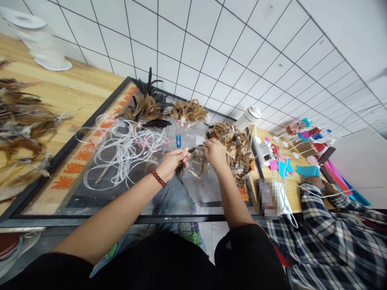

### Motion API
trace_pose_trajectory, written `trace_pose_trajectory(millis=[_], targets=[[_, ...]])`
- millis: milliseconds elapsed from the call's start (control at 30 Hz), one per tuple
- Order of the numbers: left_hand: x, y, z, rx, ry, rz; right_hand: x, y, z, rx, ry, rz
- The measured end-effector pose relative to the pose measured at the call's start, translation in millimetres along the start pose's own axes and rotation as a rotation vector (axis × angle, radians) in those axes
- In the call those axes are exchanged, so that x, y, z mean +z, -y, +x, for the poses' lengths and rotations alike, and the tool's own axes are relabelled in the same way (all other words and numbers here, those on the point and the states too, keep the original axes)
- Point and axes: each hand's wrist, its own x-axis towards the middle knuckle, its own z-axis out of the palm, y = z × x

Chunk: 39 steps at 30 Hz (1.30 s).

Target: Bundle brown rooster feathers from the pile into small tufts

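Note:
Above the glass-topped table, my left hand (179, 158), a beaded bracelet on its wrist, is closed in a pinch on dark feathers (179, 169). My right hand (215, 151) is beside it, fingers bent together at the fluffy brown and grey feathers (198, 154) between both hands; its fingertips are partly hidden. Just right of that hand lies a large pile of brown feathers (237, 147). Blue thread snips (178, 140) rest beyond my left hand. A loose tangle of clear plastic strip (127, 149) spreads to the left.
Bunches of brown feathers (188, 112) and black-tipped feathers (146, 106) lie at the back. More feathers (24, 125) cover the far left. A white spool (45, 44), white bottle (248, 117) and power strip (263, 152) stand around. A person in a plaid sleeve (317, 213) sits at right.

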Motion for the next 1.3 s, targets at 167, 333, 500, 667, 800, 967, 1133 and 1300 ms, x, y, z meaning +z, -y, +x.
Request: trace_pose_trajectory(millis=[167, 333, 500, 667, 800, 967, 1133, 1300], targets=[[-2.7, -2.5, 3.5, 0.058, -0.060, -0.007, 7.6, 0.2, 5.6, -0.006, 0.011, -0.079], [-1.8, -4.5, 2.6, 0.049, -0.096, -0.054, 2.9, 2.5, -12.3, 0.209, 0.053, 0.838], [-0.3, -2.0, 3.7, 0.059, -0.143, -0.020, 0.6, 19.7, -25.8, 0.326, 0.423, 1.468], [1.0, -5.3, 3.2, 0.070, -0.131, 0.001, 4.2, 30.9, -33.5, 0.398, 0.613, 1.560], [2.4, -11.9, -1.9, -0.033, 0.042, -0.050, 9.0, 32.0, -37.1, 0.378, 0.754, 1.604], [0.2, -9.6, -0.2, 0.001, -0.114, -0.061, 2.6, 7.0, -37.5, 0.339, 0.547, 1.116], [-1.7, -8.0, 2.3, 0.021, -0.168, -0.091, -13.9, 6.1, -41.9, 0.156, -0.021, 0.463], [1.3, -10.7, -0.5, 0.052, -0.086, -0.102, -2.4, 43.7, -46.1, -0.022, -0.067, 0.611]])
